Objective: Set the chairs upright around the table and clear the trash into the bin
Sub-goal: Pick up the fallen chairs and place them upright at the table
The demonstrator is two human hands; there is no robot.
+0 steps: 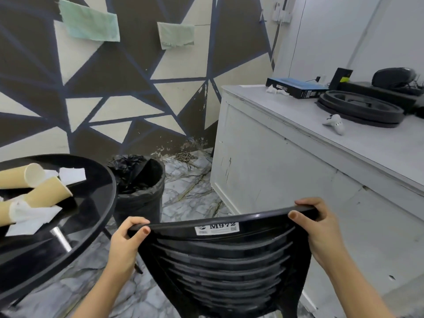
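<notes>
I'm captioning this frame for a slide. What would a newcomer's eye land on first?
Both hands, left and right, grip the top rail of a black slatted chair at bottom centre. At left, paper cups and tissues litter the round black table, beside a black-lined bin.

one thing reads clearly from here: a white sticker [217, 228] on the top rail of the black chair [220, 267] back, printed "m972" in bold dark letters. to the left of that code sits a small round logo, and finer lines of print plus a small square code run beneath and to the right, all too blurred to make out. over at the far edge of the white counter [298, 125] lies a blue box [296, 87] with a pale label on its side; its lettering is too small to read.
</notes>
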